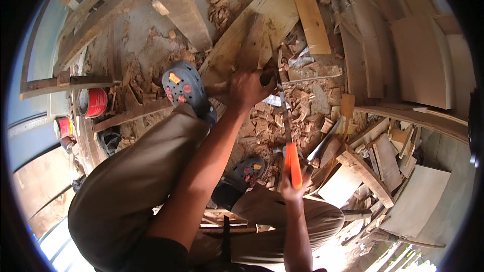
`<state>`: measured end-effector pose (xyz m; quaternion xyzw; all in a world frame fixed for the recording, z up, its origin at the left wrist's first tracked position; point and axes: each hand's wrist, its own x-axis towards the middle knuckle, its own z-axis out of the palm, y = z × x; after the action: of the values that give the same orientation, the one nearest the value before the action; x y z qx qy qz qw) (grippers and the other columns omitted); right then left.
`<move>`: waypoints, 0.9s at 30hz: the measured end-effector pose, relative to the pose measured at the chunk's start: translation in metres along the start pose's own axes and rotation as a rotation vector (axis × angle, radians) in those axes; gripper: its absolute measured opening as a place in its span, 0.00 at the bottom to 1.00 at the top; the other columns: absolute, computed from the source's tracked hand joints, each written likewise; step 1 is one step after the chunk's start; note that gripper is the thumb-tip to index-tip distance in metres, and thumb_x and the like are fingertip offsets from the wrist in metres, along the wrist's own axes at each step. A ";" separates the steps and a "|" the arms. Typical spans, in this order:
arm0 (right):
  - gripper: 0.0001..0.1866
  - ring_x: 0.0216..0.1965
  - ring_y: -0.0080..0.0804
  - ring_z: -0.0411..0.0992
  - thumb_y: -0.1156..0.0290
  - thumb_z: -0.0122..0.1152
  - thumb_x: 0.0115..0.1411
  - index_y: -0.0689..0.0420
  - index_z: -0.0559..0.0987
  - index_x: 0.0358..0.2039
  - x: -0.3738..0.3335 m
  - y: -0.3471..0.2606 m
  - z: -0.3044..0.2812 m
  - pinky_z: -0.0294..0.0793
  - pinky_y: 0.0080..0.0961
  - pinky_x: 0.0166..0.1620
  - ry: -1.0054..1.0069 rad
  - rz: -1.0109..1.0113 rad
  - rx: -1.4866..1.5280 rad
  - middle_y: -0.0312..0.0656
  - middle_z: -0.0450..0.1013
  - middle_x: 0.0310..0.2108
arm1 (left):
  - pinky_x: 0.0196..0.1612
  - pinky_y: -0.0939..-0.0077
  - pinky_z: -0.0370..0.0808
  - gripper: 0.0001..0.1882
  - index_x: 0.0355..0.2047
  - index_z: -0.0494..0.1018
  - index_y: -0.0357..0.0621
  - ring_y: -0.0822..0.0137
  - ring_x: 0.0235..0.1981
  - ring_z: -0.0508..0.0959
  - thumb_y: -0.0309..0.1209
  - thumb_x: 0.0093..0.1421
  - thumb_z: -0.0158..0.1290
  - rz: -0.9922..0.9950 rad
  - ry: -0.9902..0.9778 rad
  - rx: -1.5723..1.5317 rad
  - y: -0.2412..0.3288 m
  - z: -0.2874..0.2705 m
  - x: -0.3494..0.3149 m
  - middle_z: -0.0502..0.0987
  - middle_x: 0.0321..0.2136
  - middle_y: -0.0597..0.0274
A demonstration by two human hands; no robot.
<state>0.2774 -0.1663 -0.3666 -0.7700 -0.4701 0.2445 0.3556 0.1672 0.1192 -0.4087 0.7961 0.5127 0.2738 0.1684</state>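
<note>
My right hand [294, 190] is closed round the orange handle [293, 163] of a handsaw. The saw's narrow dark blade [286, 123] points away from me, its far part beside the end of a wooden board [232, 40]. My left hand [249, 89] grips the near end of that board, just left of the blade; its fingertips are partly hidden. My left foot, in a dark clog [185, 86], is beside or on the board. The other clog [247, 168] is on the floor between the arms.
Wood chips [262, 128] litter the floor around the saw. A yellowish plank [311, 15] lies ahead, and a wide plank [176, 5] lies far left. Offcuts [373, 166] are heaped at right near leaning boards [421, 60]. A red can [93, 103] stands at left.
</note>
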 end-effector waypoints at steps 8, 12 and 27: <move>0.16 0.29 0.29 0.77 0.78 0.58 0.53 0.66 0.79 0.44 -0.035 -0.010 -0.006 0.76 0.26 0.35 -0.046 0.062 0.188 0.51 0.79 0.36 | 0.32 0.58 0.80 0.18 0.29 0.84 0.43 0.50 0.23 0.82 0.46 0.58 0.57 -0.098 -0.119 -0.045 -0.008 -0.002 -0.006 0.80 0.20 0.48; 0.20 0.33 0.25 0.77 0.72 0.58 0.61 0.69 0.75 0.52 -0.002 -0.002 0.003 0.75 0.23 0.34 -0.012 -0.062 0.075 0.51 0.76 0.44 | 0.27 0.58 0.78 0.17 0.24 0.82 0.42 0.50 0.19 0.80 0.40 0.62 0.52 -0.082 0.058 0.101 -0.012 0.009 -0.003 0.78 0.18 0.46; 0.12 0.25 0.16 0.72 0.79 0.64 0.59 0.65 0.80 0.44 0.088 -0.017 0.028 0.68 0.15 0.27 -0.113 0.205 0.178 0.32 0.74 0.25 | 0.21 0.53 0.77 0.16 0.21 0.77 0.41 0.45 0.16 0.78 0.33 0.64 0.48 -0.020 0.028 0.023 -0.001 0.023 0.002 0.75 0.14 0.46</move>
<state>0.2869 -0.0738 -0.3748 -0.7645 -0.3847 0.3630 0.3686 0.1811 0.1214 -0.4264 0.7890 0.5258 0.2774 0.1550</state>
